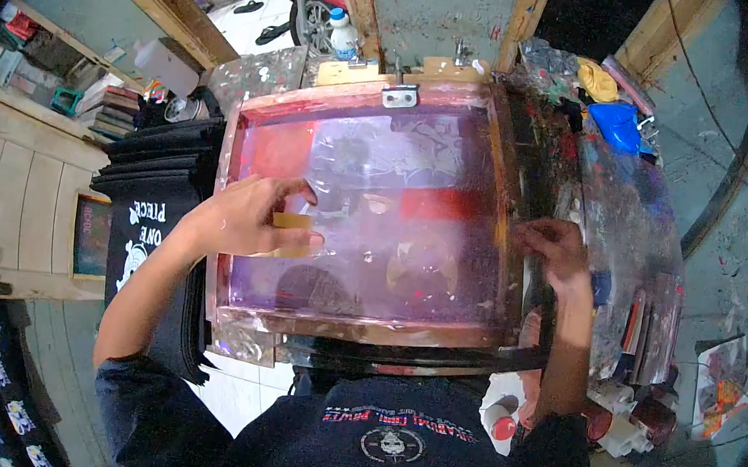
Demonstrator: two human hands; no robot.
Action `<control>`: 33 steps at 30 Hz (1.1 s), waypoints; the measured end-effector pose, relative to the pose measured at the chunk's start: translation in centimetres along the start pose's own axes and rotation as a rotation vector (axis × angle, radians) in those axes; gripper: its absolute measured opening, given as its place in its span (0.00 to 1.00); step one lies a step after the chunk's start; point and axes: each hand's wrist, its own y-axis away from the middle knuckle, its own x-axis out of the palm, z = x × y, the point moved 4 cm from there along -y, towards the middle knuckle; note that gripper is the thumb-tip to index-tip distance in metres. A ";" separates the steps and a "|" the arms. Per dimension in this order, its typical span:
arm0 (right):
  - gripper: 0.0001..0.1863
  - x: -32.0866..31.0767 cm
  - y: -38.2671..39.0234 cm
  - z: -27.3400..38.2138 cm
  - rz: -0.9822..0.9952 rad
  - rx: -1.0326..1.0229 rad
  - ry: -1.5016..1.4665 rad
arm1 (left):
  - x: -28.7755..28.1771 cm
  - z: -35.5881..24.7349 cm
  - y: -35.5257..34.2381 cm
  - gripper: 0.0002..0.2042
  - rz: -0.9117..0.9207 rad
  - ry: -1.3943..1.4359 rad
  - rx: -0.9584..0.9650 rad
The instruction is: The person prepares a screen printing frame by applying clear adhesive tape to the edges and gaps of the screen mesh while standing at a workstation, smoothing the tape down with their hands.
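Observation:
In front of me lies a wooden screen-printing frame [362, 329] with a purplish, see-through mesh and red patches. My left hand [255, 211] is over the frame's left part, thumb and fingers curled around a short strip of yellowish tape [293, 221]. At the frame's right side is my right hand [561, 249], its fingers drawn together beside the rail. Whether anything is between those fingertips I cannot make out. A metal hinge clamp [399, 98] grips the far rail.
Black printed cloths [150, 197] are stacked left of the frame. Behind it stands a white bottle with a blue cap [342, 35]. A blue plastic piece [618, 125] and a yellow cloth [597, 80] lie far right on a paint-stained bench [626, 199].

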 end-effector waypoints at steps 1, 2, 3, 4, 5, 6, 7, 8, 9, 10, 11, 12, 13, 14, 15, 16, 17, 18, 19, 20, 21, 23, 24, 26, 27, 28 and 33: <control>0.08 -1.0 0.5 0.4 -0.047 -0.017 -0.039 | 0.0 0.2 0.0 0.18 -0.079 0.041 0.093; 0.06 -1.4 0.9 0.9 -0.062 -0.007 0.007 | -0.3 0.1 0.5 0.17 -0.088 0.015 0.121; 0.05 -1.7 1.5 1.8 -0.077 0.003 0.053 | -0.7 -0.4 1.2 0.17 -0.096 -0.011 0.148; 0.03 -1.7 2.1 2.4 -0.082 0.014 0.096 | -0.8 -0.9 2.3 0.17 -0.105 -0.037 0.165; 0.03 -2.2 3.2 3.1 -0.192 -0.024 0.060 | -0.9 -2.1 3.2 0.15 -0.239 0.002 0.338; 0.02 -2.7 4.6 3.7 -0.301 -0.062 0.023 | -1.3 -3.3 4.3 0.13 -0.271 -0.049 0.334; 0.02 -3.3 6.3 4.1 -0.420 -0.101 -0.008 | -2.1 -5.0 5.4 0.12 -0.301 -0.097 0.341; 0.03 -4.5 8.1 5.0 -0.359 -0.225 0.035 | -2.9 -6.4 6.4 0.10 -0.332 -0.141 0.362; 0.04 -6.6 9.9 5.1 -0.272 -0.351 0.060 | -3.8 -8.0 8.6 0.11 -0.332 -0.254 0.419; 0.12 -11.1 11.9 3.2 -0.245 -0.458 0.223 | -4.2 -9.7 12.5 0.13 -0.339 -0.385 0.419; 0.11 -10.1 12.7 4.2 -0.275 -0.595 0.059 | -3.7 -11.3 16.4 0.15 -0.730 -0.464 0.493; 0.10 -10.2 16.4 5.9 -0.443 -0.723 0.046 | -2.8 -10.1 15.8 0.17 -0.827 -0.418 0.576; 0.09 -11.5 18.3 5.5 -0.558 -0.810 0.008 | -2.8 -11.2 17.4 0.19 -0.908 -0.431 0.566; 0.09 -12.6 19.9 5.2 -0.678 -0.858 0.012 | -2.5 -11.0 19.0 0.19 -0.922 -0.407 0.566; 0.10 -14.1 22.1 4.7 -0.820 -0.880 0.082 | -2.2 -10.7 20.1 0.20 -0.940 -0.376 0.589; 0.11 -13.8 22.7 5.9 -0.937 -0.885 0.194 | -2.9 -10.9 20.4 0.19 -0.942 -0.357 0.606; 0.11 -12.5 22.9 6.8 -0.634 -0.999 -0.047 | -3.1 -10.3 21.1 0.19 -0.937 -0.361 0.619; 0.10 -11.8 22.6 8.1 -0.518 -1.050 -0.091 | -3.4 -10.7 22.0 0.19 -0.939 -0.377 0.615; 0.10 -11.0 22.3 9.0 -0.397 -1.092 -0.132 | -3.2 -10.5 22.6 0.19 -0.947 -0.390 0.611; 0.11 -10.2 22.0 10.0 -0.276 -1.125 -0.171 | -3.0 -10.3 23.2 0.18 -0.953 -0.394 0.611; 0.10 -10.4 22.1 9.6 -0.320 -1.149 -0.148 | -2.8 -10.1 23.5 0.18 -0.959 -0.398 0.608; 0.10 -11.2 22.5 9.6 -0.327 -1.188 -0.135 | -3.2 -10.1 23.9 0.18 -0.965 -0.404 0.607; 0.10 -11.7 22.8 9.7 -0.291 -1.205 -0.146 | -3.5 -10.2 24.0 0.17 -0.959 -0.407 0.603; 0.09 -11.7 23.4 9.9 -0.189 -1.212 -0.204 | -3.0 -9.4 24.6 0.17 -0.973 -0.406 0.606; 0.08 -11.6 23.6 9.9 -0.128 -1.198 -0.255 | -2.8 -9.1 24.8 0.17 -0.977 -0.403 0.608; 0.07 -12.3 23.8 9.1 -0.211 -1.169 -0.284 | -3.1 -9.3 24.9 0.16 -0.973 -0.413 0.601; 0.06 -14.7 26.0 6.4 -0.535 -1.094 -0.262 | -3.2 -9.2 25.4 0.15 -0.972 -0.427 0.595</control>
